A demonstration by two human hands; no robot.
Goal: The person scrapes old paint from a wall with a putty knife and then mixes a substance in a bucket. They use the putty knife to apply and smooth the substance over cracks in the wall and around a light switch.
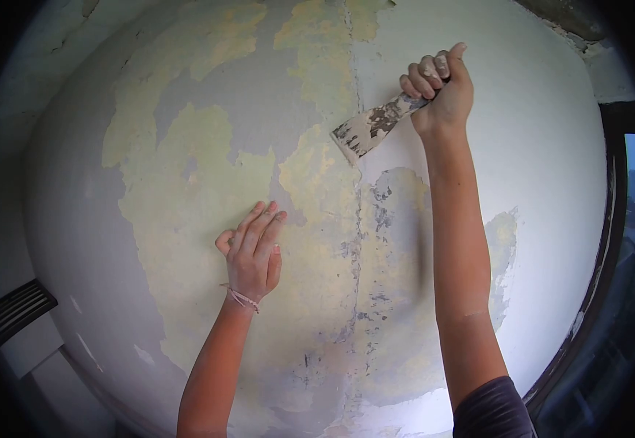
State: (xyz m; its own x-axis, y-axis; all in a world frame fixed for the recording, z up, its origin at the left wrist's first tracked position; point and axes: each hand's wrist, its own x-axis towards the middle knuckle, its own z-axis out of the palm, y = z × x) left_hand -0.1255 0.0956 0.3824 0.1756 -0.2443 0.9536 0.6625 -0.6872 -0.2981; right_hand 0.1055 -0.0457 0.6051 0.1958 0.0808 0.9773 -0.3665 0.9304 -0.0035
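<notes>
My right hand (pixel 441 91) is wrapped round the handle of a putty knife (pixel 379 124), raised at the upper right with the thumb pointing up. Old plaster crusts the blade, and its edge lies right at a vertical crack (pixel 358 219) in the wall. White dust coats the fingers of that hand. Lower and to the left, my left hand (pixel 253 248) is spread against the wall (pixel 193 270), fingers stretched out, holding nothing. A thin bracelet (pixel 241 298) circles the left wrist. Around both hands the wall shows patches of yellowish, grey and white coating.
A dark-framed window (pixel 609 197) runs down the right side. At the lower left is a dark slatted vent (pixel 19 310). White coating (pixel 544 190) with a ragged peeling edge covers the wall's right part.
</notes>
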